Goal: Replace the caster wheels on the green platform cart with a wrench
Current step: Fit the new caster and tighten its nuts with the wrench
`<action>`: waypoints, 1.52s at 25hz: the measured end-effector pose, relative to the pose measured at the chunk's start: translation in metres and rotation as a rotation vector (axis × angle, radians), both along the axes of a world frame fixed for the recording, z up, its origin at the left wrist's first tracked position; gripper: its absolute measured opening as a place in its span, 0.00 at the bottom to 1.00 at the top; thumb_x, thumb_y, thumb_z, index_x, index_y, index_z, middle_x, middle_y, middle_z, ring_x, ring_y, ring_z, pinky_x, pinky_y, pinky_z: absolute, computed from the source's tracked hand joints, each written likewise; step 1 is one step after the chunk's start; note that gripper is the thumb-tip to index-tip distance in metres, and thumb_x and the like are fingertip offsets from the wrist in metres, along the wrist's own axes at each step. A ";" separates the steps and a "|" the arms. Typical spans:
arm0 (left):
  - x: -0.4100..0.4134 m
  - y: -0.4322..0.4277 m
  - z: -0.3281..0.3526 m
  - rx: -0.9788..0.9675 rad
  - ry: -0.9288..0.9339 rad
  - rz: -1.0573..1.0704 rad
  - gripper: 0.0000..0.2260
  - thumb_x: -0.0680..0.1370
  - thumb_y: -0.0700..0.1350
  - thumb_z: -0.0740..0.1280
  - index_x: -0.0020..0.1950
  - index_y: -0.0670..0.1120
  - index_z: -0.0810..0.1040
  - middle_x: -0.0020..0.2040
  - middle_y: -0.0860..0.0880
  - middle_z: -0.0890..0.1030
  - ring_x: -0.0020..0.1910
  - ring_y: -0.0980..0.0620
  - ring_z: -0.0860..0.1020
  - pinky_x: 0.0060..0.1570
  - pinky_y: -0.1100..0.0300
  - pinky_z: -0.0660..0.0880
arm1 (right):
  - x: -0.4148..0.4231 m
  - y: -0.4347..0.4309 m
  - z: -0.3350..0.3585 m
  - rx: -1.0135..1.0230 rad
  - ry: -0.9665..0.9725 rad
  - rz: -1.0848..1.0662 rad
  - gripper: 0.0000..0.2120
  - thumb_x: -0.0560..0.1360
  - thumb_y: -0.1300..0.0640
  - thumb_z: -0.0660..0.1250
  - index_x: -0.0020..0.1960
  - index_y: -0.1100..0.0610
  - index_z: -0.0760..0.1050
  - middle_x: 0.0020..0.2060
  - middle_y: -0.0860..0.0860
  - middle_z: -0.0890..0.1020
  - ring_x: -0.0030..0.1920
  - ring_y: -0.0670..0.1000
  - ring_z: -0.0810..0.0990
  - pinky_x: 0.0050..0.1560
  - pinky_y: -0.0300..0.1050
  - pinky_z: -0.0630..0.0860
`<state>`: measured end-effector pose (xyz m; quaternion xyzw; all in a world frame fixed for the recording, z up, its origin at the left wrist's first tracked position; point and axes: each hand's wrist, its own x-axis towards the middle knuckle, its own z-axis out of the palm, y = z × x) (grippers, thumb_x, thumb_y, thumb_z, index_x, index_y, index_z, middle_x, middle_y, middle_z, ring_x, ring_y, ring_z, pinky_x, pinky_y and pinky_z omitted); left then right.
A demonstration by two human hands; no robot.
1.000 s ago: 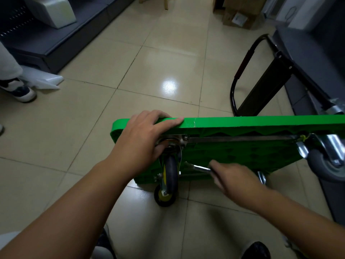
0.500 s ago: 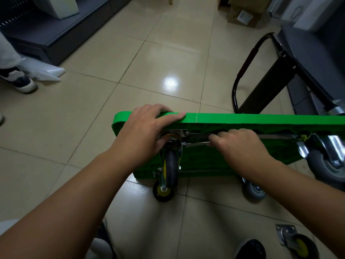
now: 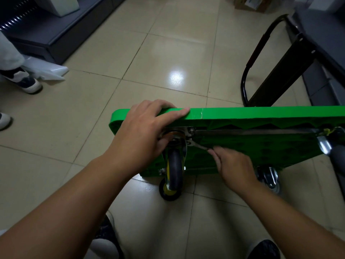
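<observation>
The green platform cart (image 3: 252, 116) stands on its side on the floor, its underside facing me. My left hand (image 3: 141, 131) grips its top edge and the mounting plate of the near caster wheel (image 3: 174, 171), which has a grey tyre and a yellow hub. My right hand (image 3: 233, 167) holds a slim metal wrench (image 3: 198, 145). The wrench head sits on a bolt at the caster plate's right side. A second caster (image 3: 268, 177) shows behind my right wrist, and part of a third (image 3: 334, 150) is at the right edge.
The cart's black folded handle (image 3: 261, 58) stretches across the tiled floor at the upper right beside a dark cabinet. Another person's shoes (image 3: 20, 79) and a white plastic bag (image 3: 46, 70) are at the left. My own shoes are at the bottom edge.
My right hand swung the wrench up to the caster plate, then pulled its handle down and toward me. The left hand kept its hold on the cart edge.
</observation>
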<state>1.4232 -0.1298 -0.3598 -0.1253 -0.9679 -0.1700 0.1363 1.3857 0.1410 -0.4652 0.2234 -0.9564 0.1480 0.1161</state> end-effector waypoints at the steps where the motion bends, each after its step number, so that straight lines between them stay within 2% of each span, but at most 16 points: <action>1: 0.000 0.000 0.000 0.000 0.003 0.002 0.30 0.74 0.47 0.74 0.75 0.58 0.71 0.65 0.51 0.76 0.60 0.46 0.73 0.59 0.50 0.67 | 0.012 -0.013 -0.018 -0.151 -0.117 -0.054 0.19 0.82 0.46 0.58 0.35 0.53 0.73 0.25 0.49 0.73 0.24 0.55 0.74 0.27 0.42 0.62; 3: -0.001 0.001 0.000 0.001 0.003 0.001 0.30 0.73 0.46 0.75 0.75 0.57 0.72 0.65 0.50 0.77 0.60 0.46 0.73 0.60 0.49 0.68 | 0.039 -0.055 -0.046 -0.596 -0.518 -0.211 0.21 0.82 0.41 0.56 0.37 0.52 0.72 0.29 0.51 0.74 0.30 0.54 0.75 0.32 0.48 0.68; 5: -0.001 0.000 0.001 0.003 -0.003 -0.009 0.31 0.73 0.46 0.75 0.75 0.57 0.72 0.64 0.50 0.77 0.60 0.46 0.73 0.59 0.48 0.68 | 0.063 -0.097 -0.058 -1.050 -0.920 -0.300 0.27 0.77 0.32 0.59 0.43 0.56 0.76 0.37 0.62 0.80 0.38 0.57 0.79 0.40 0.57 0.76; 7: -0.002 0.000 0.002 0.004 -0.012 -0.015 0.31 0.73 0.47 0.74 0.75 0.58 0.72 0.64 0.51 0.77 0.60 0.46 0.73 0.59 0.48 0.68 | 0.069 -0.098 -0.065 -1.084 -1.044 -0.245 0.26 0.78 0.32 0.58 0.46 0.55 0.78 0.40 0.61 0.83 0.40 0.59 0.82 0.43 0.58 0.78; 9: -0.002 -0.001 0.003 0.005 -0.015 -0.015 0.31 0.73 0.47 0.75 0.75 0.59 0.71 0.64 0.51 0.77 0.59 0.47 0.73 0.59 0.48 0.68 | 0.072 -0.062 -0.057 -0.887 -0.977 -0.156 0.26 0.78 0.30 0.55 0.37 0.49 0.76 0.30 0.48 0.78 0.34 0.51 0.77 0.39 0.50 0.72; 11: -0.001 -0.001 0.002 0.003 -0.008 -0.015 0.32 0.73 0.47 0.76 0.75 0.59 0.71 0.64 0.51 0.77 0.59 0.47 0.74 0.58 0.49 0.69 | 0.074 -0.016 -0.046 -0.380 -0.843 -0.059 0.26 0.77 0.29 0.52 0.35 0.47 0.72 0.29 0.46 0.75 0.34 0.50 0.77 0.40 0.46 0.67; 13: -0.002 -0.001 0.001 0.005 0.003 -0.025 0.31 0.73 0.46 0.76 0.75 0.59 0.72 0.64 0.51 0.77 0.59 0.46 0.74 0.58 0.49 0.69 | 0.064 0.021 -0.025 0.375 -0.759 0.087 0.20 0.82 0.36 0.54 0.46 0.49 0.76 0.42 0.50 0.82 0.48 0.56 0.82 0.42 0.46 0.66; 15: -0.001 -0.001 0.001 0.019 0.002 -0.025 0.31 0.73 0.47 0.75 0.75 0.59 0.72 0.64 0.51 0.77 0.59 0.46 0.74 0.58 0.50 0.68 | 0.043 0.036 0.013 0.743 -0.626 0.159 0.15 0.84 0.43 0.56 0.61 0.53 0.72 0.53 0.54 0.83 0.55 0.59 0.82 0.45 0.48 0.70; 17: 0.000 0.000 0.002 0.025 -0.006 -0.022 0.30 0.73 0.48 0.74 0.75 0.59 0.72 0.64 0.51 0.76 0.60 0.46 0.73 0.59 0.51 0.67 | 0.024 0.035 0.060 0.735 -0.411 0.199 0.14 0.84 0.46 0.58 0.65 0.52 0.67 0.48 0.53 0.84 0.48 0.57 0.84 0.39 0.47 0.69; 18: 0.000 0.000 0.002 0.027 -0.005 -0.021 0.30 0.74 0.48 0.74 0.75 0.59 0.72 0.64 0.51 0.76 0.60 0.46 0.73 0.59 0.51 0.67 | 0.017 0.032 0.079 0.648 -0.244 0.220 0.14 0.83 0.45 0.60 0.63 0.53 0.69 0.41 0.52 0.84 0.39 0.55 0.83 0.32 0.45 0.64; 20: 0.000 0.000 0.002 0.030 -0.002 -0.019 0.30 0.74 0.47 0.75 0.75 0.59 0.72 0.64 0.51 0.76 0.60 0.46 0.73 0.59 0.51 0.67 | 0.005 0.020 0.106 0.497 0.012 0.194 0.12 0.77 0.48 0.70 0.52 0.55 0.73 0.27 0.48 0.75 0.23 0.51 0.69 0.24 0.39 0.51; 21: 0.000 0.000 0.002 0.032 -0.003 -0.019 0.30 0.73 0.47 0.75 0.75 0.59 0.72 0.64 0.51 0.77 0.60 0.46 0.73 0.59 0.51 0.67 | 0.000 0.013 0.115 0.452 0.074 0.196 0.12 0.75 0.49 0.72 0.47 0.55 0.73 0.24 0.46 0.71 0.21 0.50 0.64 0.24 0.38 0.49; 26: 0.000 0.000 0.001 0.036 0.004 -0.021 0.31 0.73 0.47 0.76 0.75 0.59 0.72 0.63 0.51 0.77 0.59 0.46 0.73 0.58 0.51 0.66 | -0.018 -0.009 0.117 0.501 0.204 0.245 0.15 0.72 0.50 0.76 0.42 0.57 0.73 0.23 0.49 0.72 0.22 0.52 0.63 0.26 0.40 0.53; 32: -0.003 -0.001 -0.001 0.030 0.016 -0.013 0.31 0.73 0.45 0.76 0.75 0.59 0.72 0.64 0.51 0.77 0.60 0.46 0.73 0.59 0.51 0.66 | -0.016 -0.007 0.091 0.532 0.275 0.177 0.12 0.76 0.50 0.72 0.40 0.57 0.79 0.28 0.54 0.79 0.28 0.56 0.76 0.32 0.44 0.60; 35: -0.003 0.000 -0.002 0.022 0.010 -0.010 0.31 0.73 0.47 0.75 0.75 0.60 0.71 0.65 0.52 0.76 0.60 0.47 0.73 0.61 0.50 0.67 | -0.015 -0.002 0.071 0.401 0.274 0.129 0.13 0.76 0.50 0.71 0.38 0.56 0.79 0.27 0.53 0.78 0.27 0.54 0.75 0.33 0.43 0.60; 38: -0.003 0.000 -0.003 0.024 0.005 -0.001 0.30 0.74 0.48 0.74 0.75 0.60 0.71 0.64 0.52 0.76 0.60 0.48 0.73 0.60 0.51 0.67 | 0.006 -0.003 0.029 0.136 0.218 -0.039 0.16 0.78 0.49 0.68 0.35 0.55 0.75 0.26 0.51 0.75 0.25 0.53 0.72 0.32 0.40 0.58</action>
